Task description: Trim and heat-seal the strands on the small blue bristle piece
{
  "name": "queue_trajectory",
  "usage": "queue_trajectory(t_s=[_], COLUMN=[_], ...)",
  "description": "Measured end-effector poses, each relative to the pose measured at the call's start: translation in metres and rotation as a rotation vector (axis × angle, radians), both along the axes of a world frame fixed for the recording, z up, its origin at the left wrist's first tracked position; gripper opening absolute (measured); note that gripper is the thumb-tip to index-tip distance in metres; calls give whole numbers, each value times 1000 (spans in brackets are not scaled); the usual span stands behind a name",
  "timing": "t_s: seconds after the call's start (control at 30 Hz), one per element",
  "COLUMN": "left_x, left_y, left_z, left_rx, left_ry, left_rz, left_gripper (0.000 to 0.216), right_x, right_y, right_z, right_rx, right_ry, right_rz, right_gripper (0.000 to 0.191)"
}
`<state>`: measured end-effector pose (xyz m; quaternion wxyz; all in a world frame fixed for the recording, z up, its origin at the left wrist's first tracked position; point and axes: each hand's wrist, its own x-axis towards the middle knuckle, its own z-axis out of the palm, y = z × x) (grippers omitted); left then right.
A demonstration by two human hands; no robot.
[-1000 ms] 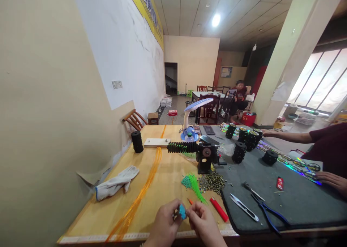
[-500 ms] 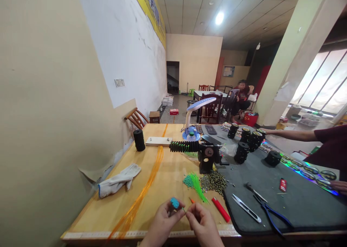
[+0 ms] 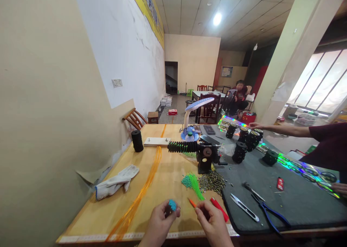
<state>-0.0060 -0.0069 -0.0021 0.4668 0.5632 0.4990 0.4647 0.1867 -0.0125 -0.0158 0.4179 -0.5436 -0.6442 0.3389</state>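
My left hand [image 3: 161, 220] is closed round a small piece whose bright blue, bumpy end [image 3: 172, 205] pokes out above the fingers; the rest of it is hidden. To its right, my right hand [image 3: 210, 220] has thumb and forefinger at the near end of a thin orange stick with a pointed tip [image 3: 192, 202], and seems to pinch it. Beyond the hands lie a bundle of bright green strands [image 3: 195, 185], a heap of small turquoise beads [image 3: 187, 181] and a pile of dark and gold bits [image 3: 216, 182]. A red lighter-like stick [image 3: 219, 209] lies beside my right hand.
A black hand-cranked winder [image 3: 205, 158] carries a ribbed roller [image 3: 182, 146]. Orange strands [image 3: 148, 183] run from a white clamp board [image 3: 157, 141]. Left is a glove [image 3: 118, 182]; right, on the mat, snips [image 3: 244, 207] and pliers [image 3: 267, 211]. A co-worker's arm [image 3: 282, 130] reaches toward black spools [image 3: 253, 140].
My hands have moved apart. My right hand has shifted right to the orange stick, while my left keeps the blue-ended piece. The co-worker's patterned sheet shows more at the back.
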Motion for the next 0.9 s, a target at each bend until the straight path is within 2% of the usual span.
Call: queue_trajectory(t_s=[0.1,0.23,0.47,0.67,0.8,0.9], left_x=[5,14,16,9,7,6], left_y=[-2,-5,-8,-10,-11,-10], left_z=[-3,-11,-15,-14,-18,-16], left_rx=[26,51,247,320,392,357], left_ry=[-36,-51,212,346,437,420], left_rz=[55,70,39,-2,15,-63], left_gripper=[35,32,15,8,17,19], right_x=[0,-13,-28,-29,-30,-31], right_y=[1,-2,-3,-3,-3,-4], right_z=[-9,-17,-18,-21,-17,-13], right_rx=[-44,-61,-139,-183,-163,-184], right_ry=[30,25,60,40,16,77], right_rz=[-10,26,12,-16,-5,36], right_gripper=[35,26,21,18,17,18])
